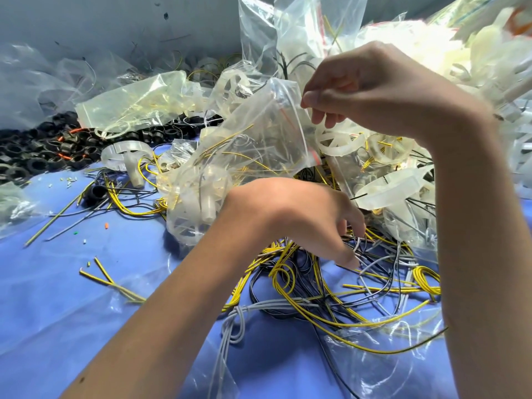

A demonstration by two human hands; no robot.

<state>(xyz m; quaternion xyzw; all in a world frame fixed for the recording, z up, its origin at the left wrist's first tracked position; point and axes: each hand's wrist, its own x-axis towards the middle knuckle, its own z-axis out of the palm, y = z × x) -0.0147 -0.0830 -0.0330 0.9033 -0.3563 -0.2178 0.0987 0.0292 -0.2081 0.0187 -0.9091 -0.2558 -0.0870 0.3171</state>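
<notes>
The zip bag [259, 145] hangs over the pile, with my right hand [374, 90] pinching its open mouth. It's got a clear plastic fitting and some yellow wire inside, so I'd call it partly packed. My left hand [293, 217] is down in the wire tangle [331, 298] on the counter [86, 298], fingers curled at a grey wire, but I can't tell if it's gripped. The bag isn't sealed yet.

1. Left hand [293, 214]: low, back to camera, fingers curled downward; grip not discernible.
2. Left forearm [172, 306]: bare, enters from lower left.
3. Right hand [371, 87]: raised, wrist bent, thumb and forefinger pinched, other fingers loosely curled.
4. Right forearm [475, 254]: bare, near vertical.
</notes>
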